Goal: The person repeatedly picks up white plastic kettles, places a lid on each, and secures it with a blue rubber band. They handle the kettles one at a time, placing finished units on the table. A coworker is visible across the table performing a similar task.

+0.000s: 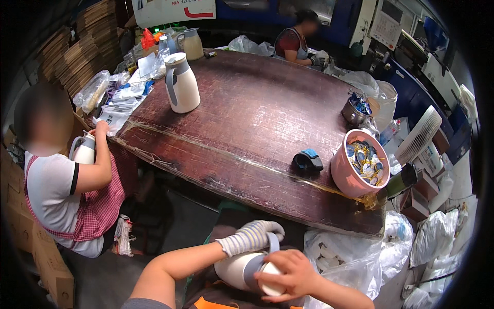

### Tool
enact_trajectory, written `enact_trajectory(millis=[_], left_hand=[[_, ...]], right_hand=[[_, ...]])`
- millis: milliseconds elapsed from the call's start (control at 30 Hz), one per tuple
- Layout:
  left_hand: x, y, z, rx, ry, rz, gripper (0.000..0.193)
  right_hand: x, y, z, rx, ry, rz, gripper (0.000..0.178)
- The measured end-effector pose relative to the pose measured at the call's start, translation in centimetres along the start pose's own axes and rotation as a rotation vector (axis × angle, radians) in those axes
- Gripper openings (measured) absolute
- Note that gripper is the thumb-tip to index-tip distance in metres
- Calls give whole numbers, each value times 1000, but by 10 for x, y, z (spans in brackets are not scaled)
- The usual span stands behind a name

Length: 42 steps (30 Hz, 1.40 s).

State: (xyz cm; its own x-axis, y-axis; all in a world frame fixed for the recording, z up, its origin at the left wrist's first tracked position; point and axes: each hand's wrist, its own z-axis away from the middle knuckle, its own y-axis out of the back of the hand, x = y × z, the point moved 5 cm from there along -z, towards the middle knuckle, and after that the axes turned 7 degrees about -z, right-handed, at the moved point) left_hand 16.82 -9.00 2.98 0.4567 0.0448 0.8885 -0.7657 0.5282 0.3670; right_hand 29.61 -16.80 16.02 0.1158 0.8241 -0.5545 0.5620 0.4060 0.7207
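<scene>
A white vacuum jug (231, 270) with a grey collar and grey handle (272, 242) lies tilted in my lap, its top pointing right. My left hand (252, 238), in a striped knitted glove, is closed over the jug beside its handle. Bare, my right hand (293, 273) grips the round white lid (270, 279) at the jug's top, fingers curled around its edge. Whether the lid is seated on the neck is hidden by my fingers. To my right, an open clear plastic bag (339, 252) contains several white round pieces.
On the dark red table (247, 118) stand a white jug (181, 85), a pink bucket (355, 165) of small parts, a blue-black cap (307, 160) and a metal bowl (355, 110). A co-worker (72, 190) at left holds another jug; another co-worker (296, 41) sits beyond the table.
</scene>
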Motion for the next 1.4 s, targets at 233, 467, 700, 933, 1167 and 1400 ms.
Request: enact_trajectory(millis=[233,467,700,933,1167,1400], left_hand=[[55,-18,87,107,-214,-360,52],[-4,33,41,126,-7,254,34],[-14,24,24,9,-36,149,17],[25,12,88,-477,240,292,30],[41,-54,85,-519,259,613,23],[64,-14,72,-156,281,848,27]], right_hand=[[92,12,47,302,-751,-103,58],[27,13,13,-43,-271,-210,69],[-15,-13,-1,-43,220,-53,64],[70,10,12,208,-243,-124,50],[86,36,7,195,-321,-203,46],[182,223,71,544,-913,451,14]])
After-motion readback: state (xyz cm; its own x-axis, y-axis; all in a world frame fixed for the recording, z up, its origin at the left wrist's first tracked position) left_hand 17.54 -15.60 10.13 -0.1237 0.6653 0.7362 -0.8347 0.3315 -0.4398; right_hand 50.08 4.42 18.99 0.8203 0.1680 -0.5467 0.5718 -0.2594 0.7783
